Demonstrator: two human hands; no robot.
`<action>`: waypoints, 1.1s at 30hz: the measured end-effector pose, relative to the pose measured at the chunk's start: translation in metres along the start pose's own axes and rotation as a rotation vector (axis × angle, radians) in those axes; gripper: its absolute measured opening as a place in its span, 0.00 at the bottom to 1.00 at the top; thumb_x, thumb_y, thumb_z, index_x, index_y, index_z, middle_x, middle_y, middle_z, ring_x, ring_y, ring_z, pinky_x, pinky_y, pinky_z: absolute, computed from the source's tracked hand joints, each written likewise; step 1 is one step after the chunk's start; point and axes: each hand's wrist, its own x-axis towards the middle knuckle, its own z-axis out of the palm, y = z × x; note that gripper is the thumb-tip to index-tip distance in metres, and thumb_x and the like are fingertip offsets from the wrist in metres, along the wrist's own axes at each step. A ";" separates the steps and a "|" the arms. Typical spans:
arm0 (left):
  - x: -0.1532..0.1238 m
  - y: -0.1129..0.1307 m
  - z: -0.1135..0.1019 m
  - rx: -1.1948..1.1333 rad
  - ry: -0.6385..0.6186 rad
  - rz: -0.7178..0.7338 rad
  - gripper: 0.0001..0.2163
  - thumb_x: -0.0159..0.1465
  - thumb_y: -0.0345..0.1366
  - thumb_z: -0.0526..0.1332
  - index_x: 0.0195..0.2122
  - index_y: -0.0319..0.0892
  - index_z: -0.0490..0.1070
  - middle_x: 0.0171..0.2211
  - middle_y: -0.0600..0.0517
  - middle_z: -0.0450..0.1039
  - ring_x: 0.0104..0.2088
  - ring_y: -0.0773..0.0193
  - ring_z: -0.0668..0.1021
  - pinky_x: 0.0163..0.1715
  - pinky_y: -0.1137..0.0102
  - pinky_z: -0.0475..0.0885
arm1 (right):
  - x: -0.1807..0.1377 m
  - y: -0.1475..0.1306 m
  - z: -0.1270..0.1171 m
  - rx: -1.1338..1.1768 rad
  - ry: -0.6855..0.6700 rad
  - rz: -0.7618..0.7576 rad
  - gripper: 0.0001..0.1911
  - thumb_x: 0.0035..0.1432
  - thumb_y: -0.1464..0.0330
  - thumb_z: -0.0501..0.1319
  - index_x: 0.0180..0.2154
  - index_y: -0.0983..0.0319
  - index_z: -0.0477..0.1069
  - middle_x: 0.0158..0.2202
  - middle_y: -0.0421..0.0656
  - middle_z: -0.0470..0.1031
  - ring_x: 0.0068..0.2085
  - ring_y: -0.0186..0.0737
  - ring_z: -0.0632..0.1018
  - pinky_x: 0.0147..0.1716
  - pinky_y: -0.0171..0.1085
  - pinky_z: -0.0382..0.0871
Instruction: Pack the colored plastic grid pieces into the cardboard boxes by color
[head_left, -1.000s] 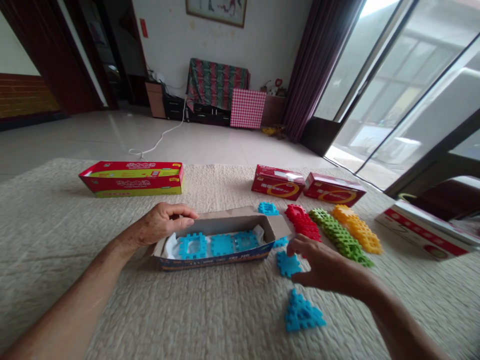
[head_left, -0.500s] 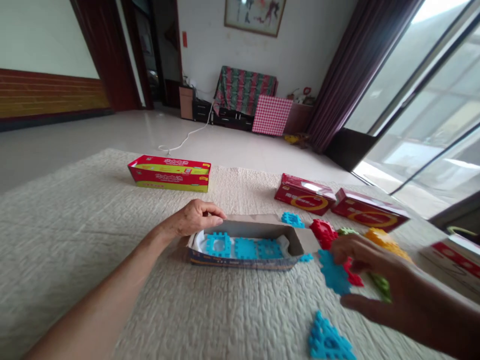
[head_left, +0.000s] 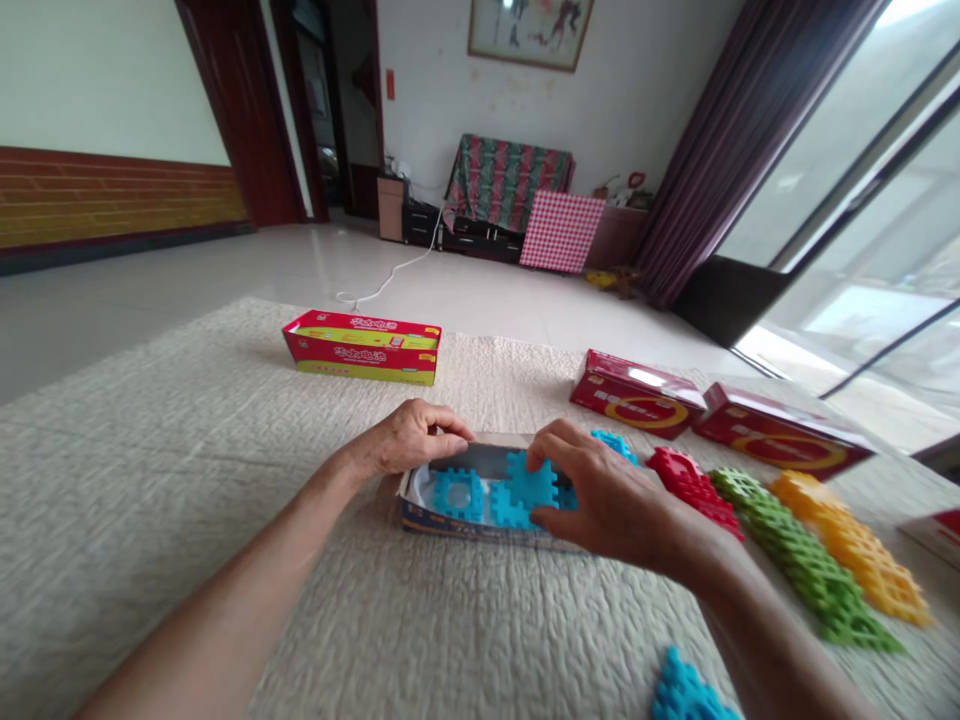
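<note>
An open cardboard box [head_left: 442, 520] lies on the beige quilted cover, with several blue interlocking tiles [head_left: 459, 492] flat inside it. My left hand [head_left: 409, 440] grips the box's far left rim, fingers curled over the edge. Over the box's right half, my right hand [head_left: 600, 495] pinches a blue tile [head_left: 529, 485] between thumb and fingers, held just above the tiles in the box. Another blue tile [head_left: 616, 443] peeks out behind my right hand.
Rows of red [head_left: 694, 488], green [head_left: 799, 555] and orange tiles [head_left: 855, 555] lie to the right. A blue tile cluster [head_left: 686, 690] sits at the bottom edge. One long red-yellow box [head_left: 364, 347] and two red boxes [head_left: 637, 394] [head_left: 780, 430] stand farther back.
My right hand lifted a blue tile from the cover beside the box and carried it left over the box. My left hand stayed on the rim. The view shifted left.
</note>
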 end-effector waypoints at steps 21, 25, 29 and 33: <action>-0.005 -0.009 -0.022 0.140 0.011 -0.070 0.11 0.57 0.40 0.61 0.37 0.44 0.79 0.35 0.52 0.80 0.37 0.62 0.78 0.40 0.70 0.72 | -0.079 0.110 -0.002 -0.204 0.026 0.225 0.19 0.47 0.70 0.64 0.44 0.60 0.70 0.43 0.48 0.72 0.41 0.45 0.75 0.39 0.43 0.70; -0.005 -0.011 -0.021 0.153 0.014 -0.070 0.11 0.57 0.41 0.61 0.37 0.44 0.79 0.35 0.52 0.80 0.36 0.62 0.78 0.39 0.71 0.72 | -0.075 0.103 0.018 -0.259 -0.017 0.243 0.27 0.43 0.72 0.67 0.48 0.62 0.67 0.47 0.52 0.68 0.45 0.49 0.73 0.42 0.45 0.69; -0.005 -0.012 -0.021 0.157 0.022 -0.072 0.11 0.57 0.40 0.61 0.37 0.44 0.79 0.35 0.52 0.80 0.37 0.62 0.78 0.39 0.71 0.72 | -0.072 0.101 0.026 -0.304 -0.036 0.285 0.28 0.42 0.71 0.69 0.48 0.64 0.66 0.46 0.53 0.66 0.46 0.52 0.71 0.42 0.46 0.68; -0.005 -0.011 -0.021 0.162 0.025 -0.079 0.10 0.57 0.40 0.61 0.37 0.44 0.79 0.35 0.52 0.80 0.37 0.62 0.78 0.38 0.72 0.72 | -0.074 0.102 0.026 -0.299 -0.034 0.273 0.21 0.45 0.73 0.66 0.44 0.65 0.67 0.45 0.53 0.66 0.46 0.50 0.71 0.41 0.44 0.66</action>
